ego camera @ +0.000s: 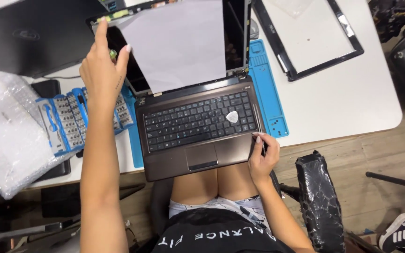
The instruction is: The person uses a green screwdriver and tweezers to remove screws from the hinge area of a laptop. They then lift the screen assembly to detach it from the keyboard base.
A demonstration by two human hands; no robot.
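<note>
A brown laptop (pixel 198 154) lies open at the table's front edge, partly over my lap. Its screen panel (pixel 118 40) has no bezel, and a white sheet of paper (pixel 176 42) covers most of it. My left hand (pixel 101 65) rests on the panel's left side, index finger up at the top corner. My right hand (pixel 261 157) grips the laptop's front right corner and holds a thin dark tool. A white triangular pick (pixel 232 117) lies on the keyboard.
A blue work mat (pixel 268 89) lies under the laptop. A blue screwdriver bit set (pixel 66 119) sits to the left, beside bubble wrap (pixel 5 131). A closed black laptop (pixel 33 33) is at the far left. A black screen bezel (pixel 315 37) lies at the right.
</note>
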